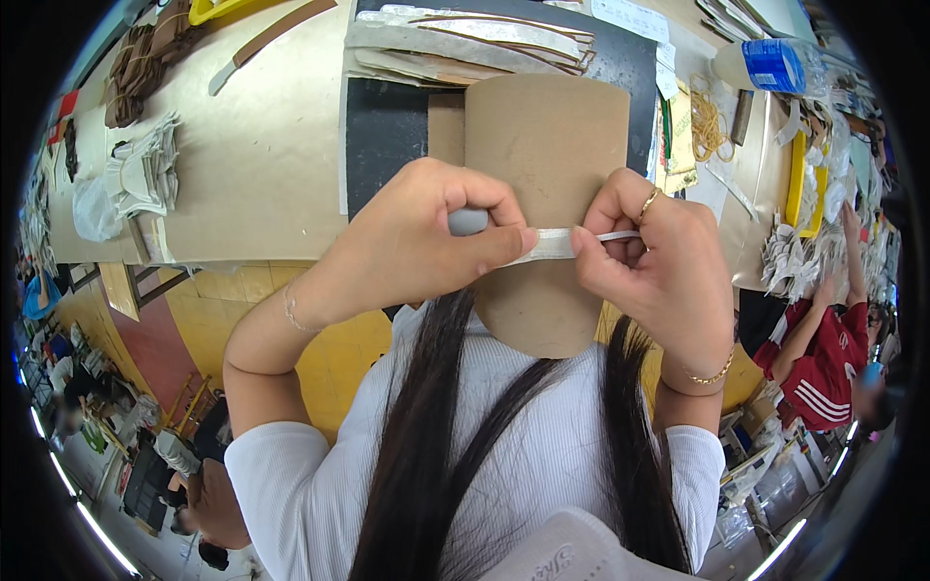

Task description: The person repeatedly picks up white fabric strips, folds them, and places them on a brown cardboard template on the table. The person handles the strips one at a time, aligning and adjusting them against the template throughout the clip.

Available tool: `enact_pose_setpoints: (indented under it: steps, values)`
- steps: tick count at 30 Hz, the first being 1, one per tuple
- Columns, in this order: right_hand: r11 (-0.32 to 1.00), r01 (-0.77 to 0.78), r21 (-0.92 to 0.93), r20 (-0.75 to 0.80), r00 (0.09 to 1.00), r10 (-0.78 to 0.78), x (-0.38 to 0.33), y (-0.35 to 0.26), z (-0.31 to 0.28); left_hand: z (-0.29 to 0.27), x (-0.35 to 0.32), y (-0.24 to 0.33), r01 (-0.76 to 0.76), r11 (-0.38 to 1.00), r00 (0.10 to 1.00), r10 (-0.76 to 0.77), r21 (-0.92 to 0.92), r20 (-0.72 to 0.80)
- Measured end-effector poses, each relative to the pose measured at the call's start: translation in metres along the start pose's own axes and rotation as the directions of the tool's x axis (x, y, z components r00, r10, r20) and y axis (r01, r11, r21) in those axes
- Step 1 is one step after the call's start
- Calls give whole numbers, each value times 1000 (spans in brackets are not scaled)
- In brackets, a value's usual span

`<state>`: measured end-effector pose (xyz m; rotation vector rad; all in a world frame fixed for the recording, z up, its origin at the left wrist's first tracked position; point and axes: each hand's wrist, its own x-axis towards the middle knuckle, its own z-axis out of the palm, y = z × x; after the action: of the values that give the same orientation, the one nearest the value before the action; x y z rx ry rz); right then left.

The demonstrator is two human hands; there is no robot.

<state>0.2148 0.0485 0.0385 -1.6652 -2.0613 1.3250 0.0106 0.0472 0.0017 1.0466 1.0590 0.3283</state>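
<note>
A short white strip (556, 244) is stretched between my two hands, crosswise over a long brown board (547, 126) with rounded ends. My left hand (426, 218) pinches the strip's left end between thumb and fingers. A grey rounded end of something (468, 222) shows within that hand's curled fingers; the rest of it is hidden. The other end of the strip is pinched by my right hand (664, 247), and a thin white edge runs in among its fingers. The board extends from the dark mat (387, 145) toward my body.
Behind the board lies a stack of pale and brown strips (475, 44). A brown-and-grey strip (262, 48) and white bundled pieces (145, 165) are at left. To the right are rubber bands (710, 121) and a blue-labelled bottle (765, 66). A person in red (823, 358) works farther right.
</note>
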Motion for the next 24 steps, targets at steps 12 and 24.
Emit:
enact_pose_setpoints:
  steps: [12, 24]
  values:
    - [885, -132, 447, 249, 968, 19, 2, 44, -32, -12, 4, -10, 79, 996, 993, -75, -48, 95]
    - [882, 2, 472, 171, 981, -94, 8, 65, -23, -8, 3, -17, 15, 991, 998, -6, -136, 62]
